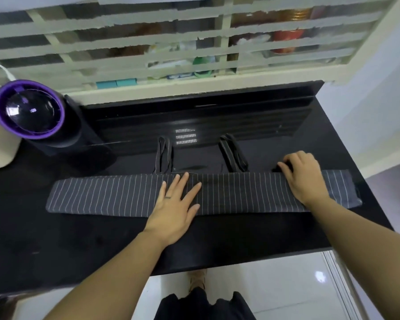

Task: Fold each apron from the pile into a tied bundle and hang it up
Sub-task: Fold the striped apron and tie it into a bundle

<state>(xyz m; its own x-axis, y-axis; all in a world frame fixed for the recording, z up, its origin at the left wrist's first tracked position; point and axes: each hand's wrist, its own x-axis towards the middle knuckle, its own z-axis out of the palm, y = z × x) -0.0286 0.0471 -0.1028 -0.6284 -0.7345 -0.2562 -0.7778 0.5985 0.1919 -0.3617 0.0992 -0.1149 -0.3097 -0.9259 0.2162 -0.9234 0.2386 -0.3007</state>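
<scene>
A dark pinstriped apron [116,197] lies folded into a long narrow band across the black countertop [240,241]. Two strap loops stick out from its far edge, one strap [164,155] left of centre and another strap [233,155] right of centre. My left hand [176,204] lies flat on the middle of the band with its fingers spread. My right hand [303,176] rests on the band near its right end, fingers curled over the far edge where dark fabric bunches under the fingertips.
A black and purple appliance with a domed lid [30,109] stands at the back left of the counter. A taped window grille [194,42] runs behind. The counter's front edge [217,266] drops to a white tiled floor [286,285].
</scene>
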